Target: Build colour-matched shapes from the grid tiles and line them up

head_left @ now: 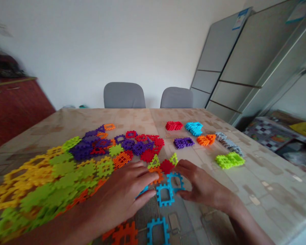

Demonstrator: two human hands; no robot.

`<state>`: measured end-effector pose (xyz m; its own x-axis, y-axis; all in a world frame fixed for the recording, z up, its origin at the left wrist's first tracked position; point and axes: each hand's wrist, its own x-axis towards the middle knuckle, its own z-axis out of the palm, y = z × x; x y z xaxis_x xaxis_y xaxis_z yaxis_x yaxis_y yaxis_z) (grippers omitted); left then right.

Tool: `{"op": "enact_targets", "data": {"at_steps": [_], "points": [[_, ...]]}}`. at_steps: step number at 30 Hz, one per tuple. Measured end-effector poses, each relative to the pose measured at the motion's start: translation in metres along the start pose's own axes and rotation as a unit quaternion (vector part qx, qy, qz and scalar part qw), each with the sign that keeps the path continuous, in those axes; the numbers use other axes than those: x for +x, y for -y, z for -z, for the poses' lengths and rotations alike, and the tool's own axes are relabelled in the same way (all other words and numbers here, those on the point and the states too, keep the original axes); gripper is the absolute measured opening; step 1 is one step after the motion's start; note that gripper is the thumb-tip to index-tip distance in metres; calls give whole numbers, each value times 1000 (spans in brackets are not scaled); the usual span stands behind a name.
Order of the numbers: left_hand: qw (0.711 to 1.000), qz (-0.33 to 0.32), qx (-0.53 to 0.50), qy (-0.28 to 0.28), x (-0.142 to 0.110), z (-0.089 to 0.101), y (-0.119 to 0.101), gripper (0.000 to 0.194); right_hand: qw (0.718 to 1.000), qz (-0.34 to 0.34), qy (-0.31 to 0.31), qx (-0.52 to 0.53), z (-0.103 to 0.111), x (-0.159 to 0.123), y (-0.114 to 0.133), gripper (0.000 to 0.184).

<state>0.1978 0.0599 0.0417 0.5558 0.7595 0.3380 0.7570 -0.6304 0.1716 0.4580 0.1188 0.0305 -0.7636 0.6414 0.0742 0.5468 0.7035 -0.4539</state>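
My left hand (124, 194) lies over the near edge of a heap of flat interlocking plastic tiles, fingers stretched out, fingertips touching an orange tile (156, 174) and a blue square frame tile (165, 194). My right hand (200, 185) rests beside it, its fingers curled around a second blue frame tile (175, 180), thumb below it. A red tile (166, 166) and small green triangle tiles (154, 162) lie just past the fingertips. Another blue frame tile (158, 232) sits close to me.
The table (270, 190) has a beige patterned cover. A big mixed heap of yellow, green, purple and red tiles (66, 170) fills its left. Sorted stacks stand at the right: red (174, 125), blue (194, 128), purple (184, 142), orange (206, 139), grey (228, 142), lime (230, 160). Two grey chairs (124, 95) stand behind.
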Motion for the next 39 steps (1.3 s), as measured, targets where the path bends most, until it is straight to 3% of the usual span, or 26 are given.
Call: {"op": "enact_targets", "data": {"at_steps": [6,11,16,19,22,25,30,39], "points": [[998,31,-16,-58,-59,1,16,22,997,17,68,8,-18,9,19,57],[996,56,-29,-66,-84,-8,18,19,996,-6,81,-28,-24,13,20,52],[997,58,-35,-45,-84,-6,16,21,997,-2,72,-24,-20,11,19,50],[997,57,-30,-52,-81,-4,16,24,998,10,58,-6,-17,8,23,39],[996,55,-22,-59,-79,-3,17,24,992,67,105,32,-14,4,36,34],[996,58,-24,-63,-79,-4,19,24,977,146,155,33,-15,0,54,46],[995,74,-36,-59,-78,-3,19,21,968,209,130,-56,-32,-7,67,27],[994,71,-43,-66,-79,-2,21,22,962,241,103,-81,-52,-8,54,22]]}}
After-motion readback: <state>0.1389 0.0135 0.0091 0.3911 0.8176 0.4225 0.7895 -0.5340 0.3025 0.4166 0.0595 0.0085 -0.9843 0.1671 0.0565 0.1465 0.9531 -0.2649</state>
